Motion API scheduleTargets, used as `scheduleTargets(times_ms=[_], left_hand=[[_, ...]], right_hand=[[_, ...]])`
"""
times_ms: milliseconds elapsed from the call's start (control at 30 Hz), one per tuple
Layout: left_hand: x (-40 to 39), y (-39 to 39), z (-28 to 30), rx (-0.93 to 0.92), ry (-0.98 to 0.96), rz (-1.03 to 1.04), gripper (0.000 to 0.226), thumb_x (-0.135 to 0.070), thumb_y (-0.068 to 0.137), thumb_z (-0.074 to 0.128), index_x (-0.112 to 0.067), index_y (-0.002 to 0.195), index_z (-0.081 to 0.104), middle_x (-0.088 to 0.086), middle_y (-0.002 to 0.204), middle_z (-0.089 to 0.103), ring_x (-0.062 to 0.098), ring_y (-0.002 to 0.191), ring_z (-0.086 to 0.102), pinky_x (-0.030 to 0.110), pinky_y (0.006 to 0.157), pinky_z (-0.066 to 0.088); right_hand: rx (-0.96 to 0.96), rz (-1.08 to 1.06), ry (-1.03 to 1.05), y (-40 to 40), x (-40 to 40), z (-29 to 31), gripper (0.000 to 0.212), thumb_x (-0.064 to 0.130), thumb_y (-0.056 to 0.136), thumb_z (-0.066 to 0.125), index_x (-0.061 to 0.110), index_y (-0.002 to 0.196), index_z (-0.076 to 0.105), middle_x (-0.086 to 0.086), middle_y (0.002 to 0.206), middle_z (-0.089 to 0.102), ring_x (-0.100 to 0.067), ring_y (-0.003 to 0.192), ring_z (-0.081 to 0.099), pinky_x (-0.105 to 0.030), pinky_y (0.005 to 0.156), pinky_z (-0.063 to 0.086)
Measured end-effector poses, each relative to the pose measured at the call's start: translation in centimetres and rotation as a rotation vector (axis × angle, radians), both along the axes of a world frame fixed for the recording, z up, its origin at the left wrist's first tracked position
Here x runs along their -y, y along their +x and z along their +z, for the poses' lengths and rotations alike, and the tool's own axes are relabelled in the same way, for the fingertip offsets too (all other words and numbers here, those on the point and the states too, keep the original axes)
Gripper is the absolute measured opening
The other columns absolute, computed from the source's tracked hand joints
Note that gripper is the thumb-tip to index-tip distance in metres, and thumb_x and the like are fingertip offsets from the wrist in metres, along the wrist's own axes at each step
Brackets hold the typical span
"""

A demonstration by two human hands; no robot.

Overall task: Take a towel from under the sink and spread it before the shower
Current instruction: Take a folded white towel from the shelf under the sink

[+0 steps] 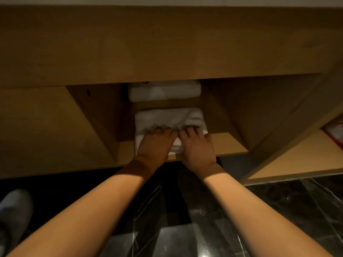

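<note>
Fingers [161, 129] of the left hand [155, 143] and of the right hand [196, 145] curl down over the near edge of the folded white towel [167, 117], gripping it at frame centre. From the head view its long axis runs left to right, lying just beyond the knuckles on the lower wooden shelf [228, 143]. Both hands are equally near. A second folded towel [164, 90] sits above it, further back.

There is one view only, from a camera on the person's head, looking forward and steeply down, close to the open wooden cabinet [167, 52], its shelf [228, 143] ahead and the dark floor [278, 210] nearest.
</note>
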State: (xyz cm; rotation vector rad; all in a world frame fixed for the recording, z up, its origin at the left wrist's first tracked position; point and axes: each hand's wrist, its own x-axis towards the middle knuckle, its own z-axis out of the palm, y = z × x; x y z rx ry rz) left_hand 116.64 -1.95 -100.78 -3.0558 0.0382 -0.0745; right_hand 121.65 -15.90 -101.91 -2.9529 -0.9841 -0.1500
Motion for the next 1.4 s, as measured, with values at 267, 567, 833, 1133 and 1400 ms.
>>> scheduleTargets(times_ms=[267, 567, 833, 1133, 1400], left_hand=[[0.9, -3.5, -0.7, -0.018, 0.03, -0.026, 0.069, -0.03, 0.068, 0.072, -0.023, 0.131, 0.045, 0.005, 0.126, 0.05, 0.029, 0.111, 0.049, 0.043, 0.083, 0.04], [1.8, -3.6, 0.8, -0.053, 0.083, -0.052, 0.064, -0.012, 0.079, 0.061, -0.02, 0.138, 0.037, 0.007, 0.132, 0.046, 0.03, 0.116, 0.046, 0.037, 0.08, 0.04], [1.3, -4.9, 4.6, -0.007, 0.073, -0.072, 0.055, -0.024, 0.084, 0.058, -0.021, 0.136, 0.044, 0.008, 0.134, 0.049, 0.032, 0.119, 0.047, 0.041, 0.084, 0.042], [3.4, -8.7, 18.6, -0.129, -0.033, -0.059, 0.049, -0.024, 0.091, 0.057, -0.032, 0.136, 0.039, -0.002, 0.129, 0.051, 0.024, 0.112, 0.054, 0.04, 0.078, 0.047], [6.7, -11.9, 36.1, -0.122, -0.019, -0.179, 0.054, -0.022, 0.086, 0.064, -0.028, 0.135, 0.04, -0.002, 0.125, 0.052, 0.021, 0.106, 0.055, 0.033, 0.062, 0.043]], right_hand=[[0.094, 0.038, 0.086, -3.1, 1.9, -0.8, 0.055, 0.021, 0.052, 0.074, 0.02, 0.106, 0.06, -0.006, 0.106, 0.058, -0.034, 0.1, 0.052, -0.044, 0.075, 0.041], [0.073, 0.061, -0.078, -4.2, 2.8, -0.7, 0.08, 0.024, 0.052, 0.082, 0.016, 0.124, 0.048, -0.014, 0.127, 0.05, -0.038, 0.118, 0.046, -0.051, 0.09, 0.041], [0.084, 0.028, 0.0, -3.9, 2.9, 3.1, 0.063, 0.016, 0.045, 0.083, 0.016, 0.104, 0.063, -0.014, 0.095, 0.06, -0.037, 0.083, 0.058, -0.043, 0.071, 0.044], [-0.042, -0.02, -0.048, -8.6, 5.5, 17.9, 0.041, 0.026, 0.08, 0.066, 0.024, 0.119, 0.054, -0.007, 0.11, 0.055, -0.032, 0.099, 0.054, -0.044, 0.075, 0.046], [-0.065, -0.056, -0.051, -13.2, 9.8, 35.8, 0.042, 0.023, 0.078, 0.066, 0.025, 0.116, 0.049, -0.005, 0.111, 0.052, -0.025, 0.096, 0.052, -0.037, 0.071, 0.045]])
